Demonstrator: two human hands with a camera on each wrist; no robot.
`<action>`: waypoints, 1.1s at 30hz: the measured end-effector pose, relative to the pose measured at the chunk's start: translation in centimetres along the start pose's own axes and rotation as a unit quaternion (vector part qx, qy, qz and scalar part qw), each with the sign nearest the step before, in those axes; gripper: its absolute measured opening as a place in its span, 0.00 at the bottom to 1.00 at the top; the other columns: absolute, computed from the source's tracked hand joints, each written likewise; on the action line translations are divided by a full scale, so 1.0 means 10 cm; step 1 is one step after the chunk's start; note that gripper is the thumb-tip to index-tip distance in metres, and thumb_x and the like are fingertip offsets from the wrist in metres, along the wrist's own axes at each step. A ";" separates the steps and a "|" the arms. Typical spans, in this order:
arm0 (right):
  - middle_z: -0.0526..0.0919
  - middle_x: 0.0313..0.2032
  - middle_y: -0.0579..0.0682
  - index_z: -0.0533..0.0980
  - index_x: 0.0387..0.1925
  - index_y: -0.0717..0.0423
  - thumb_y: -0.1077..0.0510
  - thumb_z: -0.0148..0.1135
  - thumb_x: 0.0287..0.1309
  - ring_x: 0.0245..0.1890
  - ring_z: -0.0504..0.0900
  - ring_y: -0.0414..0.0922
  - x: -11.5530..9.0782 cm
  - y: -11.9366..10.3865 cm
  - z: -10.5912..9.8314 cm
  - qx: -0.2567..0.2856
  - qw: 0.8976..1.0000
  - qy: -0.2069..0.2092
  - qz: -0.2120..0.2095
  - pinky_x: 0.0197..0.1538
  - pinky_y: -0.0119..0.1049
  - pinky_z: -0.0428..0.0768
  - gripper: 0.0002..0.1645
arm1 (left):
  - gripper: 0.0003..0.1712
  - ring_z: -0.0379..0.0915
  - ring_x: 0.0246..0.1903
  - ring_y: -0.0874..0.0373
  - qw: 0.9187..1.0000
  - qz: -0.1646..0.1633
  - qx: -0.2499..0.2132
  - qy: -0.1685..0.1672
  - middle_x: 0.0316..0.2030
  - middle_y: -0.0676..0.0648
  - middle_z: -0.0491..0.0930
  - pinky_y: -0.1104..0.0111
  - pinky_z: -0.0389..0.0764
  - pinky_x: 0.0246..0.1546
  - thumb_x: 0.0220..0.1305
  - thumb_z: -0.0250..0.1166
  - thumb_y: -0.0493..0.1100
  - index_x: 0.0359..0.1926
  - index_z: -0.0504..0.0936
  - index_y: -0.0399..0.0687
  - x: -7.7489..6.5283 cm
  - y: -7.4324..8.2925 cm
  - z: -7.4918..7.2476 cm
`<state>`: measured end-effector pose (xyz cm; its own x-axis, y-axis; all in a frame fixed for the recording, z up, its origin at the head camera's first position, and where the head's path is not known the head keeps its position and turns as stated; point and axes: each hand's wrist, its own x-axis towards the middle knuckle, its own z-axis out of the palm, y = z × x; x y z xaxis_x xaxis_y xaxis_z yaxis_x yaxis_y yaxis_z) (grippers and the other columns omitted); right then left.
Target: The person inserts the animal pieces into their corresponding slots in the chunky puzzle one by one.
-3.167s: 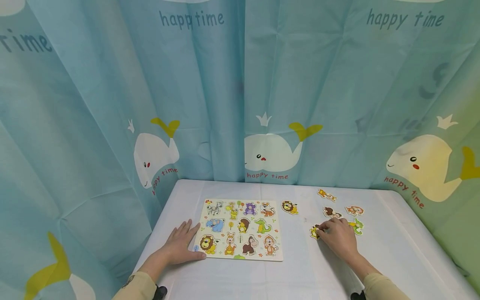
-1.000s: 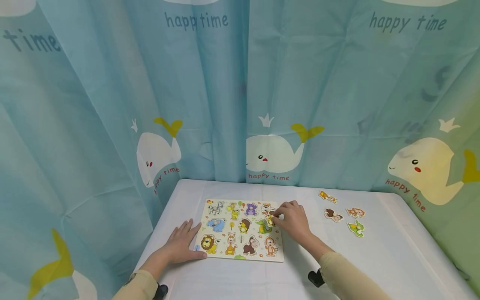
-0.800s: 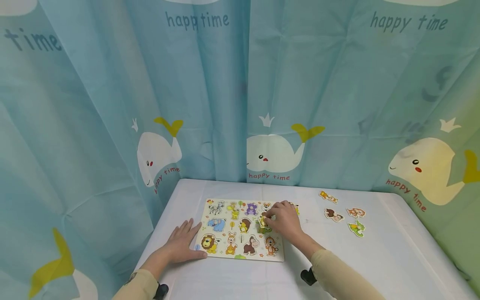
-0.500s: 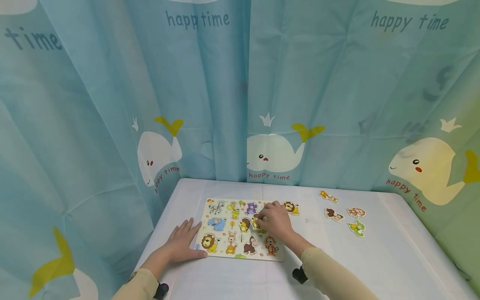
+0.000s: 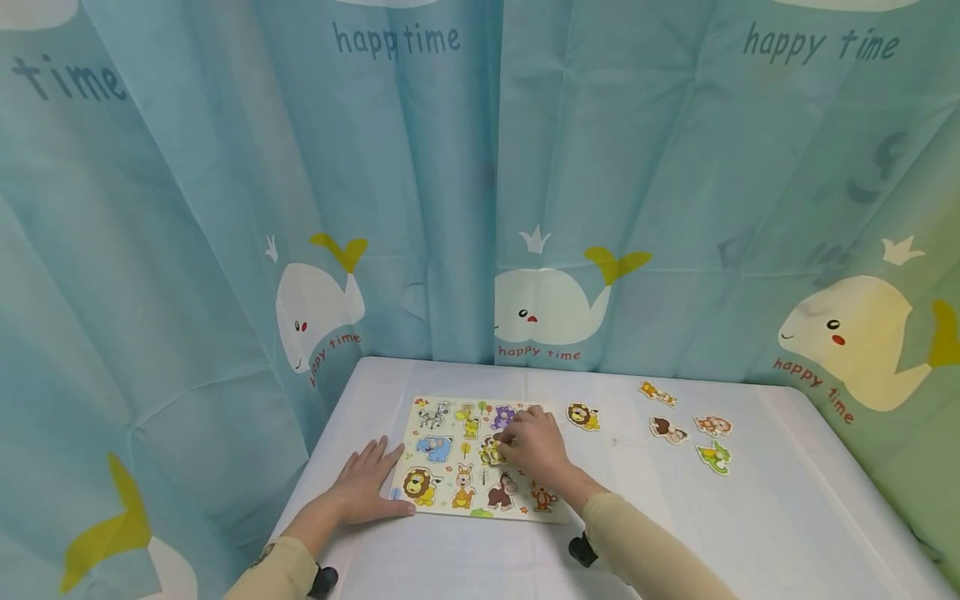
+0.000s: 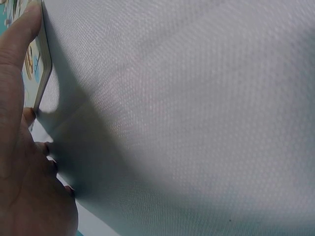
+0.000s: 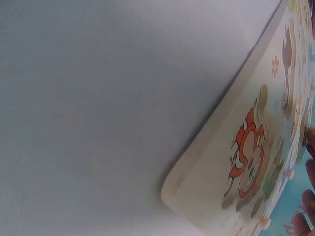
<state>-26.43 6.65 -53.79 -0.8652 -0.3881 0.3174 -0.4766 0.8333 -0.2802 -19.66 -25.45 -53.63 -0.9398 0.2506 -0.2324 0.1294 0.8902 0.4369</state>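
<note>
The puzzle board (image 5: 517,516), printed with cartoon animals, lies flat on the table. My left hand (image 5: 360,487) rests with spread fingers along its left side, the thumb (image 6: 25,24) on the lower-left corner. With thumb and fingertips my right hand (image 5: 536,442) pinches a yellow and brown hedgehog puzzle piece (image 5: 491,450), which overlaps the hedgehog spot on the board. That hand hides the crocodile and tiger spots at the upper right. In the right wrist view, only some fingertips show at the right edge, past the monkey recess (image 7: 248,157).
Right of the board lies a lion piece (image 5: 582,417). Farther right are the tiger piece (image 5: 657,393), gorilla piece (image 5: 668,430), monkey piece (image 5: 713,426) and crocodile piece (image 5: 714,457). A blue curtain (image 5: 420,208) hangs behind the white-covered table (image 5: 637,500).
My right hand picked up the hedgehog piece from the loose pieces at the right, then carried it left across the board to the hedgehog spot. The left hand stayed in place.
</note>
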 end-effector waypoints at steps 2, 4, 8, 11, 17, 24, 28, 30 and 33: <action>0.81 0.30 0.38 0.87 0.24 0.43 0.50 0.77 0.53 0.37 0.71 0.42 0.00 -0.01 0.02 0.001 1.000 -0.002 0.000 0.46 0.43 0.73 0.07 | 0.65 0.39 0.77 0.33 1.000 -0.001 -0.001 -0.002 0.78 0.31 0.48 0.37 0.42 0.75 0.50 0.74 0.72 0.79 0.59 0.43 0.00 0.00 0.00; 0.82 0.31 0.38 0.87 0.24 0.43 0.50 0.77 0.53 0.38 0.72 0.43 0.01 -0.03 0.03 0.002 1.000 -0.005 0.001 0.46 0.43 0.74 0.07 | 0.65 0.38 0.78 0.33 1.000 -0.002 -0.003 -0.003 0.78 0.31 0.48 0.38 0.42 0.75 0.50 0.74 0.72 0.79 0.59 0.43 0.00 0.00 0.01; 0.82 0.31 0.38 0.87 0.25 0.43 0.51 0.77 0.54 0.38 0.72 0.42 0.02 -0.05 0.06 0.003 1.000 -0.009 0.003 0.47 0.44 0.74 0.06 | 0.65 0.38 0.77 0.33 1.000 0.000 -0.002 -0.001 0.78 0.31 0.48 0.38 0.42 0.75 0.50 0.73 0.73 0.79 0.59 0.43 0.00 0.00 0.01; 0.81 0.31 0.37 0.87 0.25 0.43 0.50 0.77 0.54 0.38 0.72 0.42 0.03 -0.07 0.07 0.000 1.000 -0.011 0.001 0.47 0.44 0.74 0.06 | 0.65 0.39 0.77 0.33 1.000 0.002 0.001 0.002 0.78 0.31 0.48 0.38 0.43 0.75 0.50 0.73 0.73 0.79 0.60 0.43 0.00 -0.01 0.01; 0.78 0.29 0.36 0.86 0.24 0.42 0.49 0.77 0.54 0.37 0.70 0.41 0.04 -0.10 0.09 -0.007 1.000 -0.017 0.009 0.47 0.43 0.73 0.07 | 0.66 0.40 0.77 0.32 1.000 0.008 0.001 0.006 0.79 0.36 0.51 0.37 0.43 0.75 0.49 0.74 0.73 0.79 0.59 0.43 -0.01 0.00 0.00; 0.78 0.29 0.37 0.87 0.23 0.43 0.48 0.77 0.55 0.36 0.69 0.41 0.03 -0.12 0.09 -0.010 1.000 -0.020 0.014 0.46 0.43 0.73 0.09 | 0.65 0.40 0.77 0.32 1.000 0.016 0.000 0.014 0.78 0.40 0.55 0.37 0.42 0.75 0.49 0.74 0.72 0.79 0.60 0.45 -0.01 0.01 0.00; 0.78 0.29 0.38 0.87 0.24 0.43 0.48 0.76 0.55 0.36 0.70 0.42 0.04 -0.11 0.11 -0.012 1.000 -0.019 0.012 0.46 0.43 0.73 0.09 | 0.64 0.39 0.77 0.31 1.000 0.021 0.005 0.014 0.78 0.41 0.56 0.36 0.42 0.75 0.50 0.74 0.73 0.78 0.61 0.44 -0.01 0.01 0.00; 0.78 0.29 0.37 0.87 0.24 0.43 0.47 0.76 0.55 0.36 0.70 0.42 0.04 -0.10 0.11 -0.011 1.000 -0.018 0.013 0.46 0.43 0.73 0.09 | 0.64 0.39 0.77 0.31 1.000 0.018 0.005 0.013 0.78 0.42 0.56 0.37 0.42 0.75 0.49 0.73 0.73 0.78 0.62 0.45 -0.01 0.01 0.00; 0.79 0.29 0.37 0.86 0.24 0.42 0.47 0.77 0.55 0.37 0.70 0.42 0.04 -0.10 0.13 -0.012 1.000 -0.016 0.011 0.46 0.44 0.74 0.09 | 0.64 0.39 0.77 0.32 1.000 0.013 0.002 0.013 0.78 0.43 0.57 0.37 0.41 0.75 0.49 0.74 0.73 0.78 0.62 0.46 -0.01 0.01 0.01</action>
<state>-26.51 5.14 -54.51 -0.8801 -0.3819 0.2819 -0.4539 0.8509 -0.2643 -19.51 -25.33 -53.67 -0.9439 0.2635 -0.1988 0.1546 0.8850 0.4391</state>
